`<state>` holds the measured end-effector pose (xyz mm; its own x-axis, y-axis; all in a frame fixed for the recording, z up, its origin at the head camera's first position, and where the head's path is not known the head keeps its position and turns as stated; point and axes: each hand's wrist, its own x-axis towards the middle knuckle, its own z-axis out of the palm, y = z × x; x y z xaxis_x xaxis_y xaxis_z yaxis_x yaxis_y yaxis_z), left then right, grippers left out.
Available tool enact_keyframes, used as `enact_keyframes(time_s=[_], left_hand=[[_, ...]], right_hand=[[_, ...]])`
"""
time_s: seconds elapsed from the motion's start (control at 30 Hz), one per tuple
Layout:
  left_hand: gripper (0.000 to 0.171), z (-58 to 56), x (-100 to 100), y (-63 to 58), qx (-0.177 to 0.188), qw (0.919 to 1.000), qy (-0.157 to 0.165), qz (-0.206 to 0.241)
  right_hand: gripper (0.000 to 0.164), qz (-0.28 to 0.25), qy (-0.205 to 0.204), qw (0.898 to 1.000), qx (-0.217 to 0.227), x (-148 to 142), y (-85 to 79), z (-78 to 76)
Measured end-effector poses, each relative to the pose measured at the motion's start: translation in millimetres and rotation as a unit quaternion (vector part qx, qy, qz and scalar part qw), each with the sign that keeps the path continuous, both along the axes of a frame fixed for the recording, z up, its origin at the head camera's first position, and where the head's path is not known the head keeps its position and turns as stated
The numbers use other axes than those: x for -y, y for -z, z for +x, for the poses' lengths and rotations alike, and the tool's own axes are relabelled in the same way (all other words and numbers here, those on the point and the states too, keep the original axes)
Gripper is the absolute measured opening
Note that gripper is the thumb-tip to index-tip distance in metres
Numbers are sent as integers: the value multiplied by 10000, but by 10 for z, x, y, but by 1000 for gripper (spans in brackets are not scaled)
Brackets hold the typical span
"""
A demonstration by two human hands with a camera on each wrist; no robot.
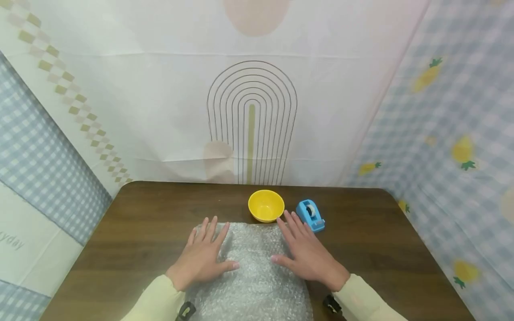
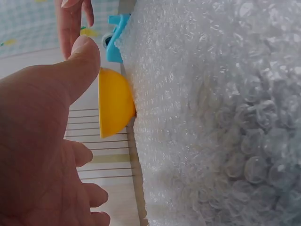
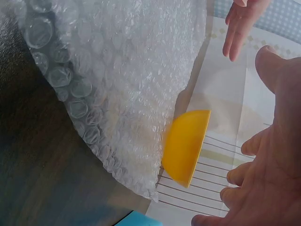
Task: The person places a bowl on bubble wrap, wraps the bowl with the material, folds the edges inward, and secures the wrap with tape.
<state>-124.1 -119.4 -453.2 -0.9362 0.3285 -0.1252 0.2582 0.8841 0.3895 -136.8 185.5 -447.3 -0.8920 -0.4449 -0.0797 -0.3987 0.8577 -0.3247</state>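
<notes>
A sheet of clear bubble wrap (image 1: 253, 276) lies on the dark wooden table, running toward the near edge. Over its left side my left hand (image 1: 202, 258) is held palm down, fingers straight and spread. My right hand (image 1: 307, 256) mirrors it over the right side, also with spread fingers. Both wrist views show the palms raised above the bubble wrap (image 2: 197, 103), with nothing held. Just beyond the sheet's far edge stands a yellow bowl (image 1: 266, 206), upright, its inside visible from the head view. A blue tape dispenser (image 1: 311, 216) with a roll sits right of the bowl, near my right fingertips.
The brown table (image 1: 160, 200) extends to both sides of the bubble wrap. A white patterned cloth (image 1: 168, 111) hangs behind its far edge, and a checked cloth with pineapple prints (image 1: 449, 178) hangs along the right. Dark straps (image 1: 332, 304) sit at both wrists.
</notes>
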Motion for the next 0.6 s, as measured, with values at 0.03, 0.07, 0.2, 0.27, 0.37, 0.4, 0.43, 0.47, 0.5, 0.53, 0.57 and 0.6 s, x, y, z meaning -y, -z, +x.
enact_keyframes(time_s=[0.03, 0.07, 0.2, 0.27, 0.37, 0.4, 0.43, 0.47, 0.5, 0.53, 0.57, 0.6], left_hand=[[101, -1, -1, 0, 7, 10000, 11, -6], [101, -3, -3, 0, 17, 10000, 16, -18], [102, -6, -4, 7, 81, 9999, 23, -62], [102, -1, -1, 14, 140, 9999, -3, -66], [102, 10, 5, 28, 173, 9998, -22, -74], [102, 13, 5, 34, 164, 9998, -17, -90], [102, 17, 5, 40, 166, 9998, -14, -91], [101, 21, 3, 45, 162, 9998, -6, -88], [101, 25, 1, 50, 159, 9998, 8, -87], [101, 29, 3, 55, 164, 9998, 18, -80], [101, 31, 4, 61, 169, 9998, 25, -74], [101, 35, 6, 64, 173, 9998, 35, -74]], right_hand=[[98, -5, -7, 10000, -25, -3, -3, 0], [98, 6, -5, 10000, -51, -7, -7, 1], [99, 31, -16, 9999, -110, -22, -27, 0], [99, 49, -17, 9999, -94, -27, -27, 5], [98, 27, -27, 9999, -94, -36, -14, 13], [98, 23, -29, 10000, -93, -39, -9, 17], [98, 14, -28, 10000, -87, -41, -2, 21], [98, -5, -21, 10000, -75, -43, 4, 25], [98, -22, -11, 10000, -55, -46, 10, 30], [98, -31, -6, 10000, -31, -42, 16, 27], [98, -33, -4, 10000, -11, -39, 20, 25], [98, -22, -6, 10000, 1, -37, 22, 21]])
